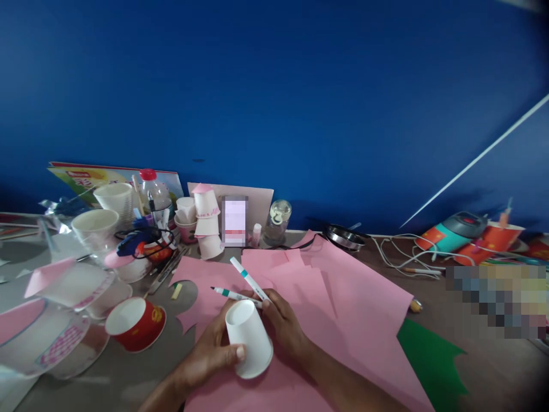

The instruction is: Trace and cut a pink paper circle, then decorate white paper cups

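Observation:
A white paper cup [249, 341] sits tilted, narrow end up, in my left hand [213, 347], with the thumb across its front and the fingers behind it. My right hand [286, 327] is closed beside the cup, pinching a white marker pen [234, 294] whose dark tip points left. A second white marker pen [249, 277] with a teal band rises from the same fingers, angled up and left. Both hands are above pink paper sheets [360, 320] spread on the table. How the right fingertips divide the two pens is partly hidden.
On the left stand decorated paper cups [68, 337], a red paper bowl [148, 323] and a bottle [154, 191]. A phone [235, 220] leans at the back beside stacked cups [208, 226]. A jar [278, 220], black tape roll [345, 236] and cables [398, 260] lie rightward.

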Available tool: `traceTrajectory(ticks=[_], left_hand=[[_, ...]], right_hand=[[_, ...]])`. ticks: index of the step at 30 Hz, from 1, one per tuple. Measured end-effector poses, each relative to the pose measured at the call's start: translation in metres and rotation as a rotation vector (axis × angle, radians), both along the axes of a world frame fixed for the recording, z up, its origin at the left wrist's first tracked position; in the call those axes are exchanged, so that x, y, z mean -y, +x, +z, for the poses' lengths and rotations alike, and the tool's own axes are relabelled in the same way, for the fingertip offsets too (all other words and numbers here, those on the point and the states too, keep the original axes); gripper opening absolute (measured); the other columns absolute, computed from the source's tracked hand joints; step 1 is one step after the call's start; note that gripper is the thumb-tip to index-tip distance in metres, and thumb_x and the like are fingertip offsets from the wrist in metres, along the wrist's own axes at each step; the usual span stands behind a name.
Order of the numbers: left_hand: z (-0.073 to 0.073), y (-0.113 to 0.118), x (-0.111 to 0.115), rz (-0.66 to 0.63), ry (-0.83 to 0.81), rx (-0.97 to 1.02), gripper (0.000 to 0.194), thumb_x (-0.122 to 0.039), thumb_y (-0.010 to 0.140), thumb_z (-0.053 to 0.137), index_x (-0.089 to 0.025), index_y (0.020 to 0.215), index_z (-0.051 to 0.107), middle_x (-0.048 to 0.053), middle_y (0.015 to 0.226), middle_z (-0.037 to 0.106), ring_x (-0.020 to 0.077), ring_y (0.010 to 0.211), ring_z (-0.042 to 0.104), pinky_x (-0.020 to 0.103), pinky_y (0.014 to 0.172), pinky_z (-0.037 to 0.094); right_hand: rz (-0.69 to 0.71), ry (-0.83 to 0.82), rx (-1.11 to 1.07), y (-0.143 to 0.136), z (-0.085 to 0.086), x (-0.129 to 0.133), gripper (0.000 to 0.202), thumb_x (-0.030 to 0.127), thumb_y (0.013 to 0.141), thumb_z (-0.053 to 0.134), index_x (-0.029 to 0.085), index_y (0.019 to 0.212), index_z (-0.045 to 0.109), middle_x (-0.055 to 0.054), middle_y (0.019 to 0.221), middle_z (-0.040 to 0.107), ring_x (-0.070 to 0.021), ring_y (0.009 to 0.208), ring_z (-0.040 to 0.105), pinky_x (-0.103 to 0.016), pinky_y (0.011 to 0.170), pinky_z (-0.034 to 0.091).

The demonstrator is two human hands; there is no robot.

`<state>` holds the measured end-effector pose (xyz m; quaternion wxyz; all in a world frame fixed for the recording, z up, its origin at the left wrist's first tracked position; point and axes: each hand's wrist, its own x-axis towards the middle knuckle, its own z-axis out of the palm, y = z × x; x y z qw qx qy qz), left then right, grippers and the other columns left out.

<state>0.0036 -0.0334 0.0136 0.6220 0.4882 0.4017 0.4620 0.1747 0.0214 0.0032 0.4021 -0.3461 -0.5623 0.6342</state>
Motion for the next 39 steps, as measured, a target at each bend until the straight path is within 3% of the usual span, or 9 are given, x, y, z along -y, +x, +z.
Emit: traceTrajectory(ticks=[7,11,15,19,23,27,32,36,39], left_hand=[[0.001,0.002,0.001,-0.04,-0.007,0.0,0.069,-0.061,0.064,0.075,-0.02,0.118,0.062,0.009,0.102,0.062,0.0256,0.091,0.055,0.031,0.075,0.045],[-0.004,0.003,0.003,-0.067,-0.008,0.028,0.064,-0.059,0.063,0.077,-0.02,0.111,0.061,0.008,0.099,0.059,0.0243,0.088,0.054,0.032,0.075,0.045],[-0.008,0.003,0.002,-0.108,0.003,0.041,0.06,-0.059,0.066,0.076,-0.021,0.109,0.058,0.005,0.098,0.055,0.0219,0.088,0.05,0.031,0.075,0.042],[-0.01,0.004,0.0,-0.133,0.043,0.04,0.061,-0.058,0.067,0.075,-0.021,0.113,0.056,0.004,0.098,0.053,0.0219,0.091,0.048,0.032,0.08,0.04],[-0.008,0.003,0.0,-0.144,0.024,0.061,0.06,-0.057,0.068,0.075,-0.021,0.111,0.057,0.004,0.097,0.054,0.0214,0.089,0.049,0.032,0.079,0.041],[-0.002,0.0,0.002,-0.176,-0.031,0.119,0.062,-0.056,0.066,0.076,-0.02,0.113,0.058,0.004,0.096,0.057,0.0214,0.088,0.051,0.031,0.076,0.041],[0.005,-0.002,0.002,-0.357,-0.117,0.178,0.067,-0.054,0.063,0.078,-0.018,0.116,0.061,0.007,0.098,0.062,0.0236,0.089,0.054,0.031,0.074,0.041],[0.006,-0.002,0.001,-0.393,-0.103,0.155,0.068,-0.052,0.063,0.079,-0.018,0.12,0.062,0.007,0.099,0.063,0.0225,0.088,0.053,0.03,0.074,0.04],[0.005,-0.001,0.003,-0.346,-0.081,0.187,0.077,-0.052,0.062,0.08,-0.021,0.128,0.058,0.007,0.105,0.061,0.0234,0.092,0.053,0.031,0.076,0.041]], right_hand=[[-0.177,0.084,0.071,0.005,-0.007,-0.009,0.035,0.05,0.097,0.045,0.018,0.092,0.06,0.0,0.072,0.054,-0.0135,0.066,0.051,-0.025,0.063,0.044],[-0.257,0.152,0.165,0.006,-0.006,-0.011,0.04,0.043,0.097,0.044,0.02,0.13,0.051,0.0,0.079,0.058,-0.0146,0.066,0.053,-0.027,0.063,0.046],[-0.311,0.413,0.391,0.007,-0.011,-0.014,0.044,0.03,0.093,0.048,0.021,0.136,0.049,-0.007,0.103,0.063,-0.0217,0.09,0.06,-0.036,0.081,0.05],[-0.31,0.598,0.524,0.007,-0.018,-0.016,0.049,0.024,0.086,0.054,0.02,0.135,0.048,-0.014,0.128,0.056,-0.0293,0.115,0.054,-0.046,0.095,0.047],[-0.25,0.755,0.537,0.008,-0.016,-0.014,0.041,0.019,0.09,0.046,0.018,0.132,0.049,-0.015,0.119,0.06,-0.0285,0.108,0.056,-0.047,0.091,0.049],[-0.052,1.0,0.447,0.008,-0.012,-0.015,0.046,0.013,0.093,0.038,0.02,0.138,0.041,-0.012,0.105,0.064,-0.0249,0.091,0.058,-0.045,0.084,0.05],[0.148,1.151,0.399,0.011,-0.018,-0.018,0.049,0.023,0.092,0.048,0.024,0.14,0.039,-0.008,0.09,0.065,-0.023,0.078,0.058,-0.038,0.073,0.049],[0.186,1.136,0.425,0.012,-0.016,-0.018,0.034,0.024,0.089,0.052,0.023,0.123,0.052,-0.007,0.083,0.065,-0.0224,0.075,0.056,-0.036,0.069,0.049],[0.044,1.114,0.415,0.013,-0.011,-0.021,0.025,0.023,0.088,0.053,0.021,0.112,0.055,-0.008,0.083,0.064,-0.0232,0.075,0.056,-0.039,0.072,0.048]])
